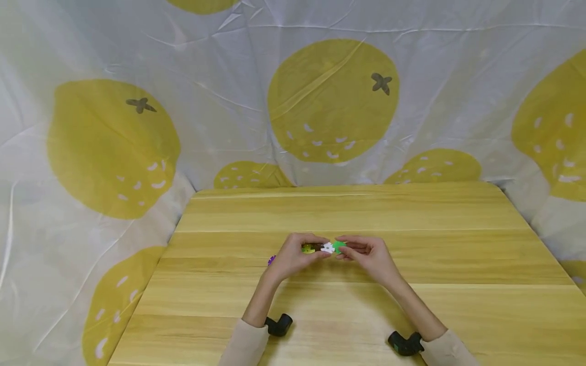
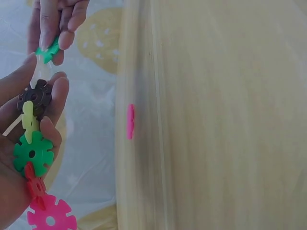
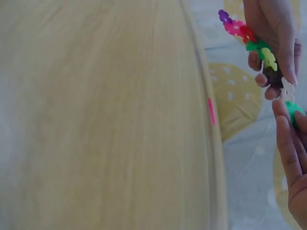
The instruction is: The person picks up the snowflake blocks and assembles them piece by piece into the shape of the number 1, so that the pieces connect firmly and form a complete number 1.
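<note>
My left hand (image 1: 297, 254) holds a chain of slotted plastic snowflake discs. In the left wrist view the chain runs from a pink disc (image 2: 52, 214) through red (image 2: 35, 186), green (image 2: 32, 154), yellow (image 2: 29, 122) and dark brown (image 2: 34, 97) discs. A white disc (image 1: 327, 247) is pinched at the fingertips of that hand. At the other end, a purple disc (image 3: 224, 17) sticks out past the palm. My right hand (image 1: 371, 254) pinches a green disc (image 1: 339, 247) against the white one; whether their slots interlock I cannot tell.
On the wooden table (image 1: 348, 213) lies a separate pink piece (image 2: 130, 121), seen edge-on in both wrist views. Black devices (image 1: 280, 325) sit at both wrists. A lemon-print cloth (image 1: 220, 112) hangs behind the table and along its sides.
</note>
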{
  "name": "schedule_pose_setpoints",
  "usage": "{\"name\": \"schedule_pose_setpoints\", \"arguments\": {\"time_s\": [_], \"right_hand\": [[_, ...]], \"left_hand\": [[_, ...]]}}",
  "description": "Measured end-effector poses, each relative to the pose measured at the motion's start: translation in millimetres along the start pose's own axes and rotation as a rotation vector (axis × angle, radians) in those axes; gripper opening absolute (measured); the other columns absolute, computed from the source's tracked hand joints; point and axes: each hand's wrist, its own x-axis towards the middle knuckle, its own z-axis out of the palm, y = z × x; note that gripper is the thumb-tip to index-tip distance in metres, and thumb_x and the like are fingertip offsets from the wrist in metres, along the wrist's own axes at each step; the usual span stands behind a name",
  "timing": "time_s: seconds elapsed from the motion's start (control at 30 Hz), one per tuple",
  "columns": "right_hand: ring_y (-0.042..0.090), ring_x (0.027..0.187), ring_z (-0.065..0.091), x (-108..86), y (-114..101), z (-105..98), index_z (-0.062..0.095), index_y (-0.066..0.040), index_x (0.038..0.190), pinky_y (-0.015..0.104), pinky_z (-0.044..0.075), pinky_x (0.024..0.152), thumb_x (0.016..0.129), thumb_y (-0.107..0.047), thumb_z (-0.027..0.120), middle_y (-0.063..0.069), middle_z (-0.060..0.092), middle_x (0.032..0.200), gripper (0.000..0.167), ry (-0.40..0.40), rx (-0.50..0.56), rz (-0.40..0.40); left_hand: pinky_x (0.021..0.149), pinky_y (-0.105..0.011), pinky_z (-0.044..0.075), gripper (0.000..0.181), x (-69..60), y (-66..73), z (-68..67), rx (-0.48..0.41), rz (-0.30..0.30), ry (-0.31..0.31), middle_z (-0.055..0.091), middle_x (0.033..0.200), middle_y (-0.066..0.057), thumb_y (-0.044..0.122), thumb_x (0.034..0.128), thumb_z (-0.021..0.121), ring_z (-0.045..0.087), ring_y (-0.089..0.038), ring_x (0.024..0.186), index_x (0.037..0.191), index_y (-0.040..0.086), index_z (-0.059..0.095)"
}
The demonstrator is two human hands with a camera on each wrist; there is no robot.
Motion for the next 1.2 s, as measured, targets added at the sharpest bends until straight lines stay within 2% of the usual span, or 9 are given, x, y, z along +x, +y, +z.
{"name": "schedule_pose_setpoints", "arguments": {"time_s": [0.13,0.27,0.4,0.63,0.83,1.0,1.2], "right_hand": [[0.023,0.088,0.079,-0.8,-1.0,-0.1,0.069,0.007,0.127,0.047,0.062,0.081,0.1,-0.001,0.065,0.029,0.074,0.113,0.029,0.002,0.03,-0.019],[0.025,0.088,0.079,-1.0,-0.6,-0.2,0.07,0.008,0.125,0.047,0.062,0.08,0.099,-0.001,0.066,0.029,0.074,0.113,0.028,-0.005,0.046,-0.042],[0.025,0.087,0.079,-1.7,0.5,0.6,0.07,0.01,0.124,0.047,0.062,0.079,0.099,0.001,0.066,0.031,0.074,0.112,0.027,-0.013,0.057,-0.069],[0.016,0.085,0.079,-2.4,-1.5,5.0,0.069,0.013,0.123,0.048,0.062,0.077,0.098,0.004,0.065,0.033,0.073,0.109,0.027,-0.008,0.089,-0.086],[0.022,0.088,0.08,-1.8,-5.0,2.9,0.069,0.01,0.125,0.05,0.061,0.08,0.099,-0.001,0.067,0.031,0.074,0.112,0.028,-0.01,0.059,-0.035],[0.021,0.092,0.079,-2.8,-6.4,-1.6,0.07,0.004,0.129,0.044,0.062,0.085,0.099,-0.005,0.068,0.027,0.073,0.118,0.031,0.007,0.012,-0.013],[0.026,0.091,0.079,-2.0,-6.9,-2.1,0.071,0.009,0.123,0.044,0.062,0.084,0.099,0.0,0.066,0.03,0.073,0.114,0.026,-0.004,0.046,-0.049]], "left_hand": [[0.092,-0.036,0.059,0.03,0.1,-0.9,0.1,-0.016,0.022,0.013,0.078,0.11,-0.005,0.02,0.0925,0.079,0.071,-0.016,0.101,0.12,0.008,0.077],[0.092,-0.032,0.058,0.028,0.5,-1.3,0.4,-0.038,0.034,0.021,0.078,0.109,-0.004,0.017,0.0914,0.08,0.07,-0.014,0.1,0.118,0.007,0.079],[0.087,-0.027,0.058,0.026,0.5,-0.2,0.4,-0.071,0.036,0.023,0.077,0.106,-0.005,0.015,0.0898,0.081,0.071,-0.013,0.098,0.115,0.006,0.08],[0.077,-0.023,0.056,0.022,0.9,2.2,0.7,-0.107,0.04,0.022,0.077,0.1,-0.006,0.013,0.0886,0.082,0.068,-0.011,0.092,0.109,0.006,0.081],[0.078,-0.024,0.057,0.024,-0.1,-0.2,0.1,-0.108,0.04,0.006,0.077,0.104,-0.005,0.017,0.0911,0.08,0.068,-0.011,0.094,0.114,0.008,0.08],[0.078,-0.024,0.058,0.026,-1.1,-2.1,-3.6,-0.11,0.035,-0.015,0.077,0.108,-0.004,0.018,0.0924,0.079,0.069,-0.012,0.095,0.117,0.01,0.079],[0.078,-0.026,0.057,0.025,-1.8,-2.5,-6.3,-0.123,0.032,-0.011,0.077,0.107,-0.005,0.019,0.092,0.079,0.069,-0.013,0.094,0.116,0.011,0.08]]}}
